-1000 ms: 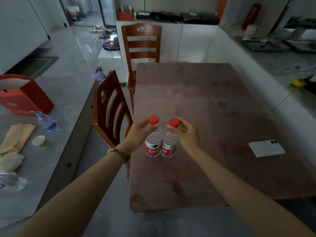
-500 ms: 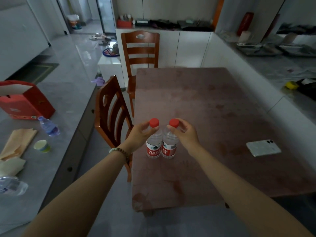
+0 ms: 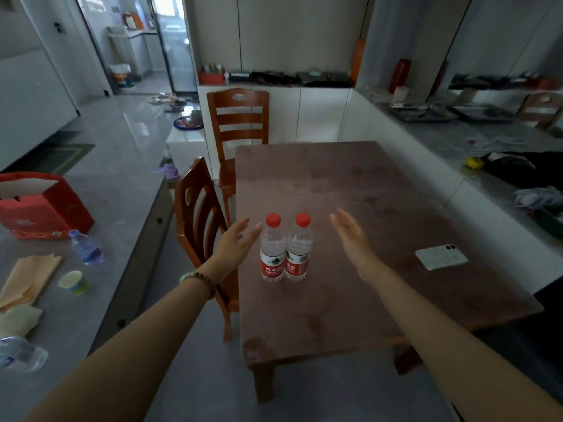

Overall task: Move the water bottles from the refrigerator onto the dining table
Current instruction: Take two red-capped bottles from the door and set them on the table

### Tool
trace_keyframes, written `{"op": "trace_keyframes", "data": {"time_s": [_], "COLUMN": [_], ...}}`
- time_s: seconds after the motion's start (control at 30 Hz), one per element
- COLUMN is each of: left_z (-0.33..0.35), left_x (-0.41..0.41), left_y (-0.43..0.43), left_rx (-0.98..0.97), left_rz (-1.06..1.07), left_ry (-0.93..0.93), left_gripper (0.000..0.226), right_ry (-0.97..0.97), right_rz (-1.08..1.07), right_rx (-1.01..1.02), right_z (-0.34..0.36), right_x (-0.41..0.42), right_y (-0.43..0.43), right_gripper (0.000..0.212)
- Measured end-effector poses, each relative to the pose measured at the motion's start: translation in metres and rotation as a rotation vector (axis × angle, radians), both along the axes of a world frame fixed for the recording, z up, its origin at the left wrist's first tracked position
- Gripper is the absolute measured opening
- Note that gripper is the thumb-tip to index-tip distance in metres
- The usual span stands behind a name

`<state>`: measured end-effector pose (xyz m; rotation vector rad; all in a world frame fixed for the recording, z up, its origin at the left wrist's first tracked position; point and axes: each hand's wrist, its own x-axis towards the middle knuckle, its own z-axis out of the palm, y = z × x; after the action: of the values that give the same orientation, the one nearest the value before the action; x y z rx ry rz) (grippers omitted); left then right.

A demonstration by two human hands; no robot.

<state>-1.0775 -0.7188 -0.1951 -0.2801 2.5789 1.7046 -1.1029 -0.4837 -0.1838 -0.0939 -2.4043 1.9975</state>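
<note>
Standing upright: two bottles [image 3: 285,248], touching; dining table [image 3: 350,193].

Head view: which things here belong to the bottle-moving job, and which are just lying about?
Job: left water bottle, right water bottle, dining table, left hand, right hand.
Lying about: phone, red bag, paper cup, small counter bottle, near chair.

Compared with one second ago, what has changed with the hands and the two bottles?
Both hands let go of the red caps. The left hand moved off to the left and the right hand to the right, fingers now straight. The left water bottle and the right water bottle stayed upright, side by side on the dining table; the phone stayed put.
</note>
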Motion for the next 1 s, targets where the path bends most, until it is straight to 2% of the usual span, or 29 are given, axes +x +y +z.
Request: {"op": "trace_keyframes", "data": {"time_s": [0.2,0.43,0.57,0.7,0.77,0.9,1.0], "left_z": [0.036,0.087,0.104,0.095,0.099,0.13,0.153], "left_x": [0.047,0.127,0.19,0.267,0.306,0.374,0.418], "left_y": [0.018,0.043,0.044,0.035,0.03,0.018,0.009], "left_rx": [0.005,-0.095,-0.284,-0.435,-0.487,-0.535,-0.58], "left_rz": [-0.062,-0.09,-0.026,0.041,0.075,0.157,0.199], "left_ry": [0.136,0.294,0.411,0.382,0.363,0.407,0.441], "left_gripper": [0.058,0.061,0.066,0.084,0.087,0.092,0.085], "right_ry": [0.067,0.133,0.222,0.213,0.195,0.229,0.3], "right_rz": [-0.042,-0.028,0.005,0.099,0.097,0.054,0.07], "right_rx": [0.096,0.277,0.402,0.626,0.681,0.641,0.614], "right_z": [0.036,0.091,0.103,0.103,0.109,0.133,0.151], "right_x": [0.083,0.172,0.216,0.269,0.295,0.348,0.398], "right_y": [0.019,0.043,0.038,0.027,0.021,0.0,-0.008], "right_gripper": [0.052,0.06,0.062,0.068,0.069,0.069,0.069]}}
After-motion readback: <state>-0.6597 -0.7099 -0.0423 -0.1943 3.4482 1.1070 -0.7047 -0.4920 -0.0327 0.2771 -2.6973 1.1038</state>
